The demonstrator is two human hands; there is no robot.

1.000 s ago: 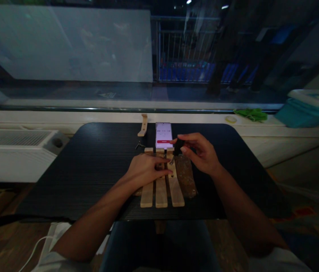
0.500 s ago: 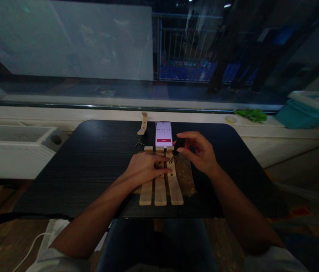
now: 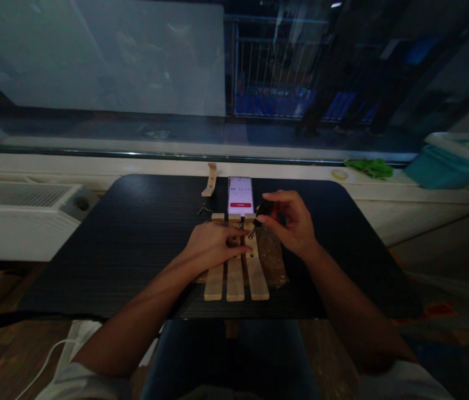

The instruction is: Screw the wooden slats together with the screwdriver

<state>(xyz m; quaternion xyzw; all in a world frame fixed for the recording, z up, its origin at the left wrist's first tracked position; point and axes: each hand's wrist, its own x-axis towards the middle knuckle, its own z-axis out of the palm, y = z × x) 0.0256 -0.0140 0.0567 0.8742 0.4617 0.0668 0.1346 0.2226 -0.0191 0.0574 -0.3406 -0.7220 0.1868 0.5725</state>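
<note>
Three pale wooden slats [image 3: 235,280] with holes lie side by side on brown plastic-wrapped material [image 3: 275,261]. My left hand [image 3: 209,244] rests across them and holds them down. Its thumb and index finger reach the right-hand slat on either side of a dark hole. Between the fingers and thumb of my right hand [image 3: 294,222] is a screwdriver [image 3: 264,209] with a short black handle. The tool leans, with its metal tip at a screw on the right-hand slat. My left palm hides part of the left and middle slats.
A lit phone [image 3: 240,194] showing a timer lies just beyond the slats. Several loose screws [image 3: 205,209] and a curved wooden piece [image 3: 210,180] lie left of it on the black table [image 3: 142,233]. On the sill sit tape [image 3: 339,174], green cloth [image 3: 371,168] and a teal box [image 3: 438,166].
My right fingers have shifted slightly around the screwdriver handle, its tip staying on the same slat. My left hand and the slats keep their places.
</note>
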